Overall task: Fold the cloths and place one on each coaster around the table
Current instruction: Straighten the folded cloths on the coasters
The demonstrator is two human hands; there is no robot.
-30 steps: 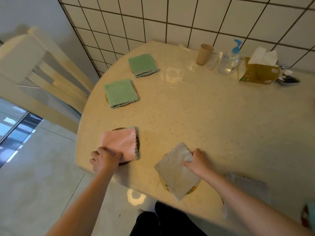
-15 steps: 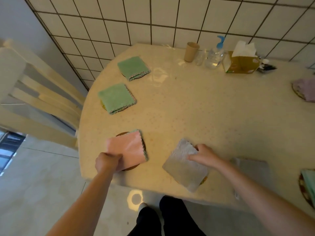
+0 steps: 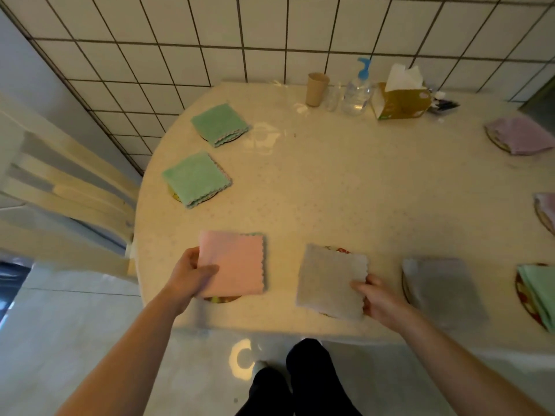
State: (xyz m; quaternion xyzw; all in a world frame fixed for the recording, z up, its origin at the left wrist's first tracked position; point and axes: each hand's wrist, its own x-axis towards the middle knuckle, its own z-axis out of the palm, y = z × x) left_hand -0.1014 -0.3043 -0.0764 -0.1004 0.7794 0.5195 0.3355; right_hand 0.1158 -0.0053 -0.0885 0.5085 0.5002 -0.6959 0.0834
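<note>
two hands (image 3: 192,273) (image 3: 379,298) grip pink cloth (image 3: 237,262), grey cloth (image 3: 332,280).

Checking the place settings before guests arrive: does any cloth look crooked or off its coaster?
Nothing is spilled or damaged. The grey cloth sits skewed, its coaster peeking out at the far edge; the right hand grips its corner.
</note>
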